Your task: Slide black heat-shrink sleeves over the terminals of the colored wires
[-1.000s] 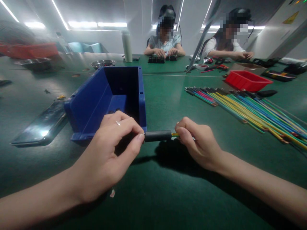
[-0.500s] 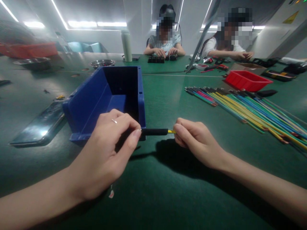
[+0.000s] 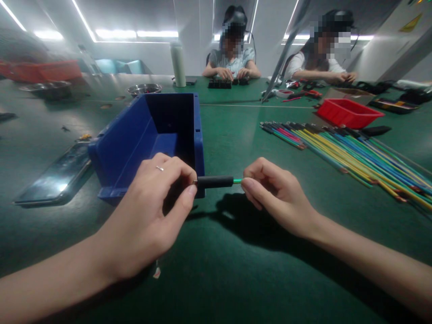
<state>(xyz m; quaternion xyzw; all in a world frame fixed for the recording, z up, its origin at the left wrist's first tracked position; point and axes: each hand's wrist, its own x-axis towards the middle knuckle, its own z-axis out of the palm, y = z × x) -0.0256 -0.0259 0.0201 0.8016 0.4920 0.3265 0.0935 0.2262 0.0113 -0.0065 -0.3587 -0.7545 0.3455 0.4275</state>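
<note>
Between my hands a short wire (image 3: pixel 237 181) lies level, a green stretch of it showing at the right. A black sleeve (image 3: pixel 215 182) covers its left part. My left hand (image 3: pixel 165 193) pinches the sleeve's left end, where a bit of metal shows between thumb and forefinger. With thumb and forefinger my right hand (image 3: pixel 278 193) grips the wire just right of the sleeve; its other fingers are loosely curled. Behind my left hand stands a blue plastic bin (image 3: pixel 118 144), its open front towards me. Both hands are above the green tabletop (image 3: pixel 216 279).
Many sleeved wires (image 3: pixel 351 157) in yellow, green, blue and pink lie at right, near a red tray (image 3: pixel 351 114). A phone (image 3: pixel 56 175) lies at left. Beyond the bin are a metal bowl (image 3: pixel 144 89) and a pale bottle (image 3: pixel 178 65). Two people work across the table.
The wire and sleeve have risen slightly and shifted a little left. My right hand's fingers have loosened somewhat, and the visible wire has turned from its yellow side to its green side.
</note>
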